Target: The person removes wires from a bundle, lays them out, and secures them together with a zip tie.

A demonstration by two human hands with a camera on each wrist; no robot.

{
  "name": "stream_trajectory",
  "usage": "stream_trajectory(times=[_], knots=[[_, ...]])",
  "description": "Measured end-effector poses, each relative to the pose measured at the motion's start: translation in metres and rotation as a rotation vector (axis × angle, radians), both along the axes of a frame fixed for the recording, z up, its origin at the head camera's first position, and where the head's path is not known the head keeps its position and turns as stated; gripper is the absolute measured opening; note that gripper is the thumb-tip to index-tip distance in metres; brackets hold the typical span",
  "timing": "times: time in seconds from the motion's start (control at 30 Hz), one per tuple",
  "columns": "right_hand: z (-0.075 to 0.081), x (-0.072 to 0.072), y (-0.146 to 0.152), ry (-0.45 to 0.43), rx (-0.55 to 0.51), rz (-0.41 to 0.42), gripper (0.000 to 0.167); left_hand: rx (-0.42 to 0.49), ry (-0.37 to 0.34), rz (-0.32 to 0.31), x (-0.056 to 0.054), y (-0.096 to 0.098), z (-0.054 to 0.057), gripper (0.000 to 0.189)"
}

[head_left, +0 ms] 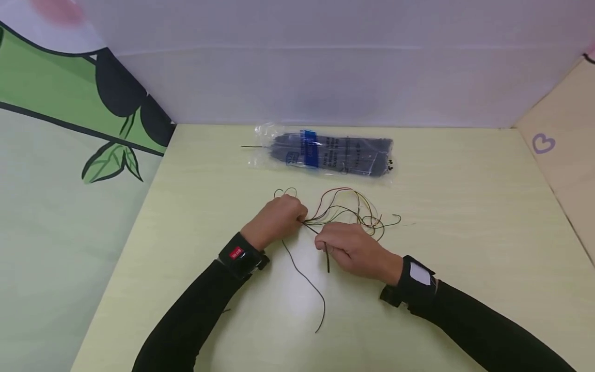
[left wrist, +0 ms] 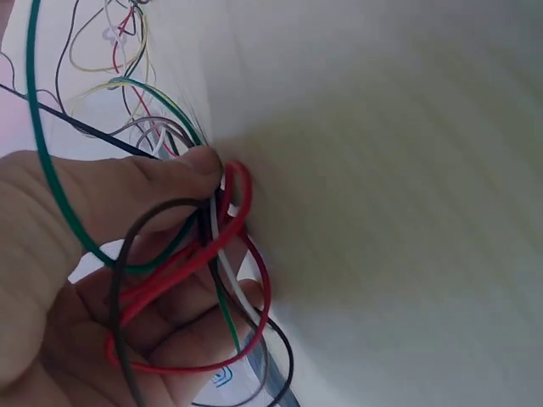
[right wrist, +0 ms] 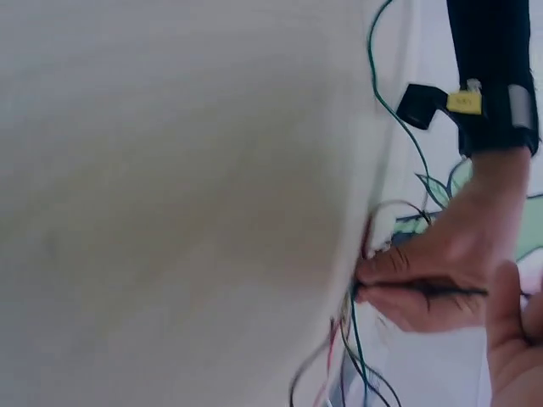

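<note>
A bundle of thin coloured wires (head_left: 338,188) lies across the middle of the table. My left hand (head_left: 279,217) pinches the bundle between thumb and fingers; in the left wrist view, red wire (left wrist: 182,264) loops over its palm. A green wire (head_left: 323,302) trails from that hand toward the front. Between the hands runs a thin black cable tie (head_left: 328,261), its tail hanging below my right hand (head_left: 355,250), which pinches it with curled fingers. The tie's other end reaches the wires at the left fingertips, where its closure is hidden.
Behind the hands lies a clear plastic bag (head_left: 353,155) of dark cable ties, one thin black tip (head_left: 251,146) poking out at its left. A pale wall (head_left: 316,82) stands along the table's back edge. A small dark end (head_left: 226,310) shows beside the left sleeve.
</note>
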State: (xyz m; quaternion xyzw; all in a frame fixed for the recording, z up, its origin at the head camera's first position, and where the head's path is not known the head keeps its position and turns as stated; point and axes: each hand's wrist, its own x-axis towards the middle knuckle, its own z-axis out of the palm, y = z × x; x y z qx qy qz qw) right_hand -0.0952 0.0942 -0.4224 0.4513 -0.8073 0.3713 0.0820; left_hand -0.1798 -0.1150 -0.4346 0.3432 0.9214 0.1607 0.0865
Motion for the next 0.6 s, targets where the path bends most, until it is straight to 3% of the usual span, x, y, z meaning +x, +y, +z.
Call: stream_trajectory(times=[0.13, 0.3, 0.47, 0.6], knots=[[-0.003, -0.002, -0.005, 0.053, -0.045, 0.003, 0.014, -0.020, -0.003, 0.001, -0.001, 0.005, 0.002, 0.041], [-0.001, -0.002, -0.005, 0.099, -0.071, 0.028, 0.019, -0.049, 0.021, -0.014, -0.001, 0.007, 0.002, 0.039], [-0.001, -0.001, -0.006, 0.116, -0.030, 0.046, 0.027, -0.097, 0.078, -0.032, 0.004, 0.007, 0.001, 0.039], [0.003, -0.002, 0.000, 0.103, 0.059, 0.043, 0.021, -0.116, 0.126, -0.050, 0.008, 0.001, -0.003, 0.030]])
